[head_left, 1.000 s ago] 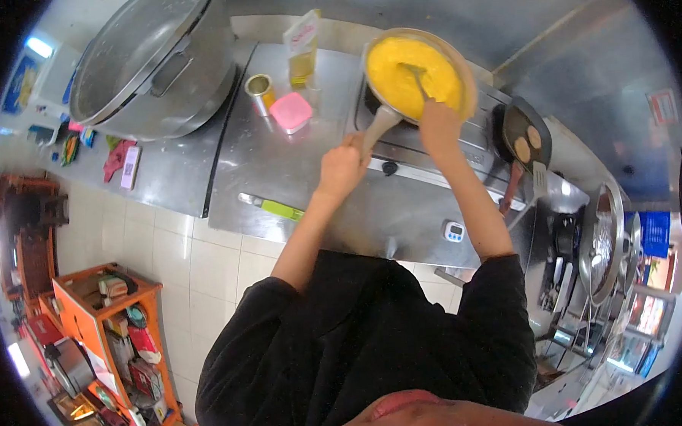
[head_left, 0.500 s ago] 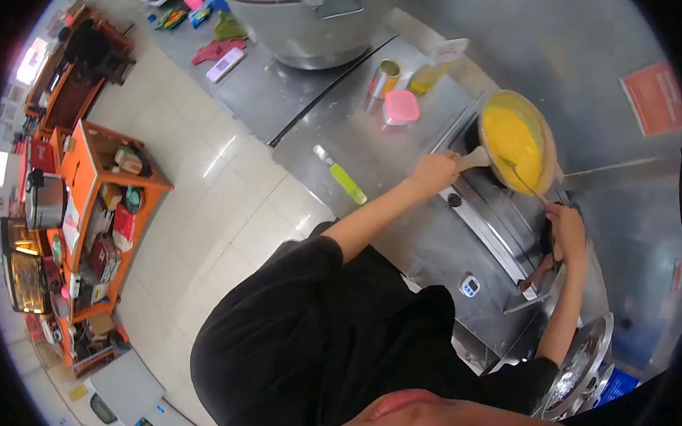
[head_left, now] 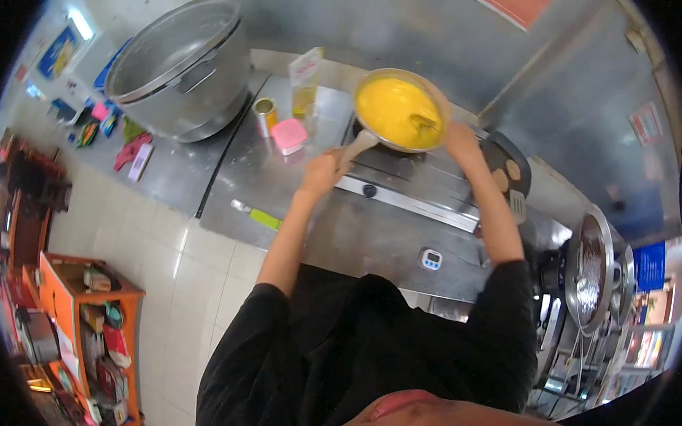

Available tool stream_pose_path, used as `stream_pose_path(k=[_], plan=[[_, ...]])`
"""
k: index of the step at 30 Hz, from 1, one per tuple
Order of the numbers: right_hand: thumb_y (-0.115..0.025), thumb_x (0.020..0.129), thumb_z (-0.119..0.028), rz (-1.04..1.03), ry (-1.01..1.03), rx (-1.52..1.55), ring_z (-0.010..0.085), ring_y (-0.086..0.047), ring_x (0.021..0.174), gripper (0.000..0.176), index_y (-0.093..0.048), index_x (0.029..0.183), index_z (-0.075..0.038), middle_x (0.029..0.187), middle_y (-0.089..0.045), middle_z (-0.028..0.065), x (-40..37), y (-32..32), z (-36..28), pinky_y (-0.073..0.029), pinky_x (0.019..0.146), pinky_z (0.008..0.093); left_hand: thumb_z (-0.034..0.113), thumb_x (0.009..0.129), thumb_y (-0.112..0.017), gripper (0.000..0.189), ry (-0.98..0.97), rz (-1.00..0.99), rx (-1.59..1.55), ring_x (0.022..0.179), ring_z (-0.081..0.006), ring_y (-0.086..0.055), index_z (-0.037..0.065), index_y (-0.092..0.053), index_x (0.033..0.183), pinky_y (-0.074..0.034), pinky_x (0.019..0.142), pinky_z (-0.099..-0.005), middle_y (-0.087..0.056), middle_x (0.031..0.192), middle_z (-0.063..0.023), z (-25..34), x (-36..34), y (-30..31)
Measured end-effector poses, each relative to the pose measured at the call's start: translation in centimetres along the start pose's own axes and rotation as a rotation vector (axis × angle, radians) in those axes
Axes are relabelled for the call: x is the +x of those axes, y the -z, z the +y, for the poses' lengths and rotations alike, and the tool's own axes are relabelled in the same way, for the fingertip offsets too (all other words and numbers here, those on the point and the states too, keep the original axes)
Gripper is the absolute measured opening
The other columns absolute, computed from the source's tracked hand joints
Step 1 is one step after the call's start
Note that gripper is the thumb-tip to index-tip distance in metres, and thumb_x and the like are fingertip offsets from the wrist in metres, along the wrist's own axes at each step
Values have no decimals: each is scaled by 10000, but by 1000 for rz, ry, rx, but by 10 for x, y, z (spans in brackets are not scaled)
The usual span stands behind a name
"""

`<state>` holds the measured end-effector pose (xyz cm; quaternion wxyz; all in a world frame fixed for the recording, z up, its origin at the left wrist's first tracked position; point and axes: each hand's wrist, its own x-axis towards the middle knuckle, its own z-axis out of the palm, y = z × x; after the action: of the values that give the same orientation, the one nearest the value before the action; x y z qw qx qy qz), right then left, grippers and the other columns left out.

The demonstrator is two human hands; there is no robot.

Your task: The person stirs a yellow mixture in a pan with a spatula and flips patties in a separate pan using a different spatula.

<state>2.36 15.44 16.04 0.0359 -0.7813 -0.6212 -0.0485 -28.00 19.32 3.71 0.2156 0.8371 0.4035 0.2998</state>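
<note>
A round pan (head_left: 435, 95) with a pale handle (head_left: 361, 143) stands on the stove, filled with a thick yellow mixture (head_left: 390, 108). My left hand (head_left: 324, 172) is closed around the handle. At the pan's right rim, my right hand (head_left: 460, 141) is closed on a thin metal stirring utensil (head_left: 422, 123). Its head dips into the mixture and leaves a curved trail; its exact kind cannot be made out, and its grip end is hidden by my fingers.
To the right lies a dark griddle pan (head_left: 494, 151) with flat round pieces, beside a slotted turner (head_left: 517, 205). A pink-lidded container (head_left: 289, 135), a can (head_left: 265, 117), a bottle (head_left: 303, 85), a green-handled tool (head_left: 265, 219), a timer (head_left: 431, 259) and a large pot (head_left: 179, 75) are around.
My head view has swung, so the counter shows further left and the griddle pan has come into sight. The utensil's head has shifted within the yellow mixture. Both hands keep their grips.
</note>
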Motion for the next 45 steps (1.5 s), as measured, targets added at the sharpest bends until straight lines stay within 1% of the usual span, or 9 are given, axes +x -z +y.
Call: stream_pose_path(k=[6, 11, 15, 19, 22, 27, 32, 38, 45], plan=[[-453, 832, -90, 153, 92, 59, 370, -652, 778, 240, -678, 836, -8, 831, -655, 226, 31, -44, -26, -518, 673, 461, 265, 803, -634, 421, -19, 9, 25, 842, -347, -614, 29, -588, 1150, -485, 726, -416, -624, 989, -161, -2, 0, -1], [-483, 809, -80, 57, 188, -2, 362, -653, 786, 205, -670, 843, -5, 817, -654, 219, -13, -31, -40, -517, 695, 459, 241, 780, -653, 425, 81, -59, 24, 893, -347, -606, 35, -586, 1146, -486, 762, -426, -617, 1025, -163, 5, 2, 2], [-520, 778, -65, -77, 236, -65, 368, -655, 788, 179, -675, 831, 7, 808, -652, 225, -53, 12, -27, -528, 690, 444, 236, 778, -654, 420, 67, -29, 39, 881, -350, -607, 37, -587, 1143, -485, 754, -426, -619, 1007, -161, 3, 0, -2], [-571, 791, -117, -116, 335, 112, 385, -611, 830, 269, -671, 1036, -69, 878, -646, 197, -55, 60, 25, -486, 747, 437, 240, 780, -652, 405, 43, -15, 22, 866, -356, -605, 34, -595, 1124, -484, 745, -428, -619, 982, -163, 4, 0, 1], [-600, 785, -122, -289, 218, 22, 357, -622, 850, 244, -682, 1009, -68, 939, -644, 190, -67, 117, 26, -488, 764, 429, 240, 782, -650, 399, 49, -3, 15, 853, -357, -603, 32, -598, 1119, -481, 738, -429, -616, 964, -165, 5, 0, 1], [-475, 825, -111, -102, 95, -93, 377, -651, 824, 230, -672, 853, 6, 859, -657, 225, -82, 49, -9, -526, 701, 459, 242, 785, -647, 400, 26, 3, 23, 852, -353, -604, 32, -595, 1121, -482, 736, -426, -617, 965, -161, 5, 0, 1], [-475, 832, -122, 66, -35, -54, 339, -669, 783, 235, -686, 855, -21, 836, -667, 200, -25, -8, -29, -537, 670, 430, 244, 785, -647, 410, 39, 2, 42, 854, -351, -604, 36, -587, 1133, -482, 735, -424, -618, 966, -156, 2, 1, 1], [-471, 833, -111, 204, 114, -42, 344, -658, 736, 223, -678, 797, -35, 767, -653, 196, 28, -51, -38, -519, 632, 441, 242, 784, -650, 404, 72, -39, -14, 855, -351, -604, 46, -587, 1131, -483, 737, -427, -622, 964, -151, 5, 3, 4], [-513, 794, -94, 57, 317, -152, 317, -670, 733, 180, -690, 782, -65, 798, -670, 164, -36, -5, -25, -527, 638, 421, 231, 778, -659, 393, 68, -14, 31, 867, -355, -608, 39, -596, 1114, -486, 745, -430, -625, 989, -157, 6, 0, 2]])
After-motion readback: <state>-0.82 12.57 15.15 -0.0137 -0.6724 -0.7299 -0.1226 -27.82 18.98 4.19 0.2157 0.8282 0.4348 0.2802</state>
